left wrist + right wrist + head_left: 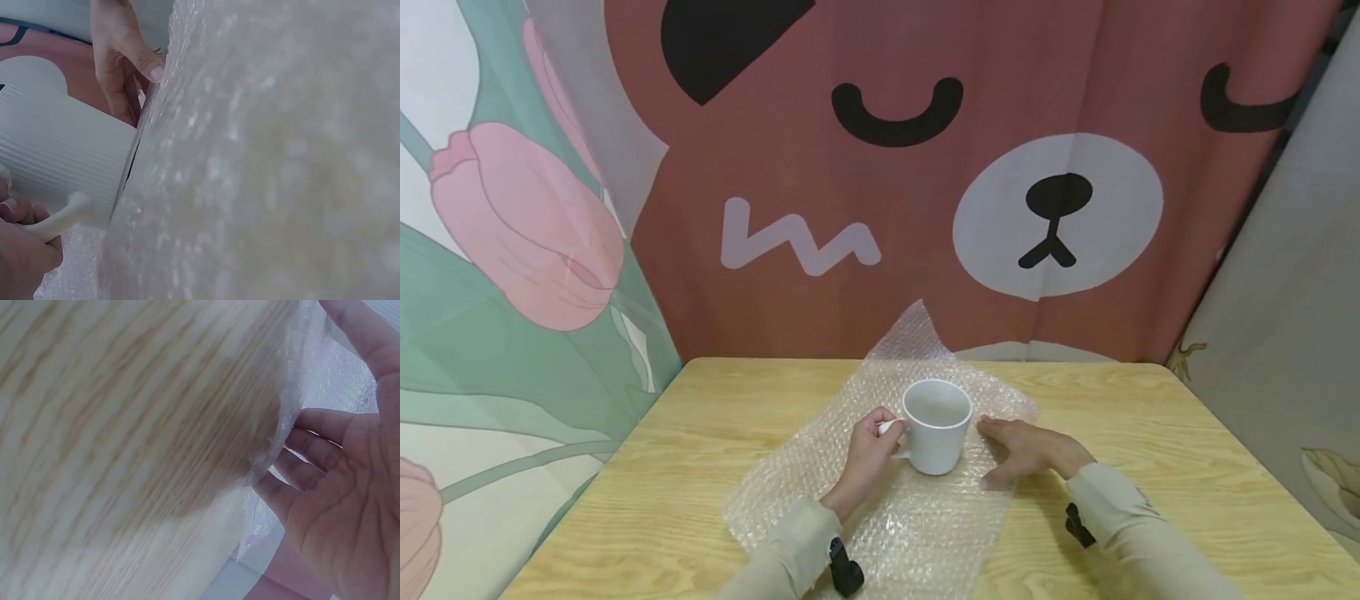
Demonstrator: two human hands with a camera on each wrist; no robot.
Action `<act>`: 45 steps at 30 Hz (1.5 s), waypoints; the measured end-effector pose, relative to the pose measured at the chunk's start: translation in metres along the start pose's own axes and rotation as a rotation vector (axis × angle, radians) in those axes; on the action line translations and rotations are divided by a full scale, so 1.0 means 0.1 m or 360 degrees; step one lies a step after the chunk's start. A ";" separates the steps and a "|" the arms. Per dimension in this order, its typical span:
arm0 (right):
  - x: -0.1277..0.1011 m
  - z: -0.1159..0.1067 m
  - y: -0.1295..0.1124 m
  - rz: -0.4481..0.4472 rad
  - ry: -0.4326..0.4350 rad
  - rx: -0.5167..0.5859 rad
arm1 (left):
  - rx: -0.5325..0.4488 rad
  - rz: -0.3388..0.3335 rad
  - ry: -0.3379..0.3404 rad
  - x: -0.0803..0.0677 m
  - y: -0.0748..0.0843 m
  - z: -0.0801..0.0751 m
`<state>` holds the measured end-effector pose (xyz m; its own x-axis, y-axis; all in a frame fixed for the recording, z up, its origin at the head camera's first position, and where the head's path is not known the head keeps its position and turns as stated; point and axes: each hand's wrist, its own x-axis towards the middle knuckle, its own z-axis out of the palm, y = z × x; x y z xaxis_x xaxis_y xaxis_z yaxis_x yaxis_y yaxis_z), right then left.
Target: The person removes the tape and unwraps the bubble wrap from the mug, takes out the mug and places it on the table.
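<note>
A white mug stands upright on a sheet of bubble wrap, its handle pointing left. My left hand grips the mug's handle, fingers curled through it, as the left wrist view also shows at the handle. To the right of the mug, my right hand has its fingers spread and its fingertips resting on the bubble wrap. In the right wrist view those fingers reach the edge of the wrap, the palm facing the camera. Fine ridges run along the mug's side in the left wrist view.
The bubble wrap lies askew on a wooden table, one far corner rising at the table's back edge. Behind stands a curtain with a bear face, and a tulip-patterned curtain is at the left.
</note>
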<state>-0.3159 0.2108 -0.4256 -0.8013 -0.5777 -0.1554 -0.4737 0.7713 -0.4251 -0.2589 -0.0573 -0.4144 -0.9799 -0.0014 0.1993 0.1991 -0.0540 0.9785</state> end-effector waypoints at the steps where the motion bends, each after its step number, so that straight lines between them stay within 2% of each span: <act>1: 0.00 0.01 0.00 0.0000 0.0002 0.0000 | 0.0002 0.0002 0.0014 -0.01 0.01 0.00; 14: -0.03 -0.01 -0.07 -0.0005 -0.0005 0.0001 | 0.0037 0.0038 0.0142 -0.02 0.05 0.03; 22: -0.04 -0.01 -0.07 0.0063 -0.0004 -0.0012 | 0.0023 0.0063 0.0177 -0.08 0.11 0.00; 27: -0.03 -0.01 -0.07 0.0069 -0.0009 -0.0025 | -0.0006 0.0104 0.0197 -0.06 0.09 -0.04; 34: -0.02 -0.02 -0.09 0.0036 -0.0019 -0.0034 | -0.0054 0.0117 0.0260 0.09 -0.10 -0.15; 45: -0.02 -0.03 -0.10 0.0030 -0.0040 -0.0014 | -0.0149 0.0150 0.0286 0.08 -0.01 -0.27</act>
<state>-0.3106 0.2055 -0.4180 -0.8007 -0.5695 -0.1856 -0.4619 0.7843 -0.4142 -0.2672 -0.0842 -0.4149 -0.9446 -0.1884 0.2687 0.2963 -0.1376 0.9451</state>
